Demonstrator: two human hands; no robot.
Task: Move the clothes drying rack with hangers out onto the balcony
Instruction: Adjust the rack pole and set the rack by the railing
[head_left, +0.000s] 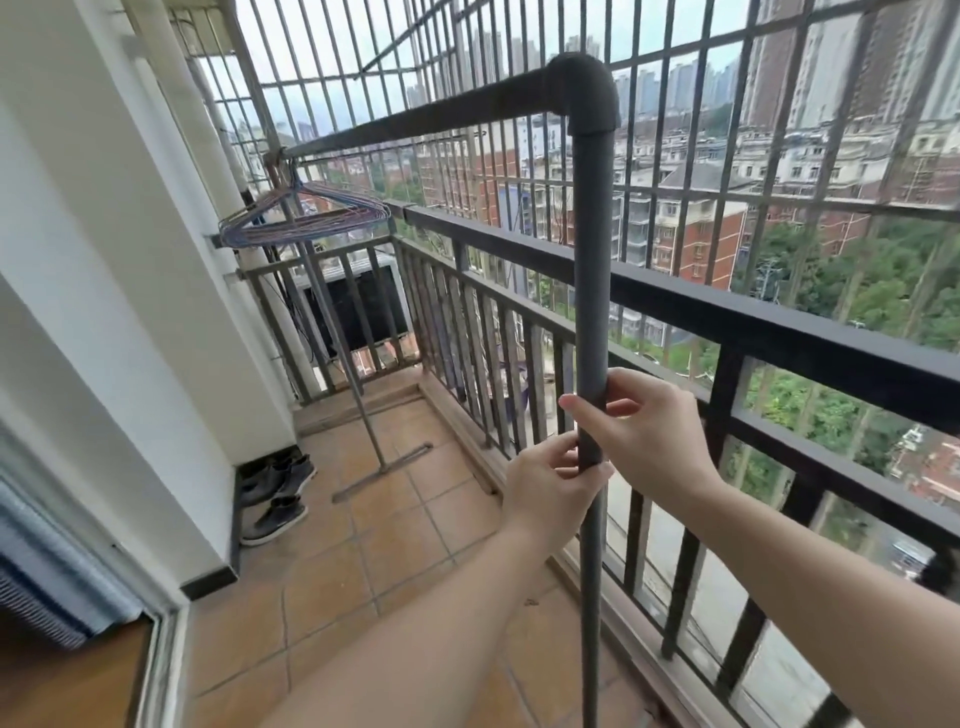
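The clothes drying rack (591, 249) is a dark grey pipe frame standing on the tiled balcony floor, alongside the railing. Its near upright rises in front of me to an elbow joint, and the top bar runs away to the far upright, whose foot bar rests on the tiles. A bunch of wire hangers (306, 221) hangs from the far end of the top bar. My left hand (545, 491) grips the near upright from the left, just below my right hand (649, 428), which wraps it from the right.
The dark balcony railing (727, 317) runs along the right, with a metal security grille above it. A white wall is on the left, with dark shoes (275, 493) at its base. An air-conditioner unit (358, 306) sits beyond the far railing. A door threshold is at the lower left.
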